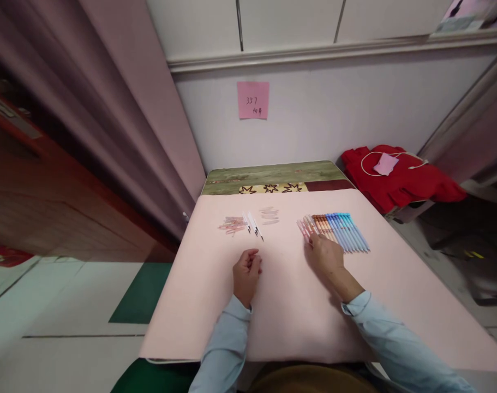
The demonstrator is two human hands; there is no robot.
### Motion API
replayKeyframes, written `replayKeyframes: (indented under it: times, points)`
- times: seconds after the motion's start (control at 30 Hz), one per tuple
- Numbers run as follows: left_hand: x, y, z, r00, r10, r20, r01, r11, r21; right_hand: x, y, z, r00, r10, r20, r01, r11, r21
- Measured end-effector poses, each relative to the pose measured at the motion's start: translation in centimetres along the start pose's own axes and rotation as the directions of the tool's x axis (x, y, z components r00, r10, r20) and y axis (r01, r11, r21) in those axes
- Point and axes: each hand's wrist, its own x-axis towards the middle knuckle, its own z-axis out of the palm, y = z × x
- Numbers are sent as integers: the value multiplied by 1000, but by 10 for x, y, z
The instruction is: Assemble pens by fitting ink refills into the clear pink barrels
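A row of pens (348, 232) lies side by side on the pink-covered table, running from pink through brown to blue. At its left end, my right hand (324, 254) has its fingers closed on a pink pen (303, 226); the palm hides part of the row. My left hand (247, 270) rests on the table with its fingers curled in and nothing visible in them. Beyond it lie several white pen refills (254, 225) with dark tips. Left of these is a pile of thin pinkish see-through pieces (232, 225); greyish slender pieces (269, 215) lie to the right.
The pink table cover (183, 322) stops short of the far edge, where a green patterned surface (273, 173) shows. A pink note (253, 100) is on the wall. Red cloth (407, 180) with a white cable lies beyond the right edge. A curtain (150, 120) hangs at left.
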Motion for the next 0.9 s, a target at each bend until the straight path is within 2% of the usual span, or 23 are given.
replayKeyframes:
  times: [0.3,0.4,0.5,0.63,0.73,0.8,0.9]
  points:
    - [-1,2,1,1000,-16,0,16,1000,-27,-2,2,1,996,-86,-22,87,995,45]
    - [-1,0,1,1000,-17,4,17,1000,-18,1,-2,3,993,-118,-14,119,987,109]
    - [-1,-2,1,1000,-14,3,14,1000,-5,10,-17,3,987,-162,-22,162,950,268]
    - [0,-4,1,1000,0,2,0,1000,4,34,-55,9,972,-229,-43,209,778,593]
    - [1,-3,1,1000,-1,-5,1,1000,-3,55,-79,20,988,-146,-55,139,665,734]
    - [0,-3,0,1000,-9,-15,9,1000,-3,66,-88,28,994,-33,-100,100,606,789]
    - [-3,-2,0,999,-31,-36,30,999,-17,77,-89,40,967,135,-215,104,561,822]
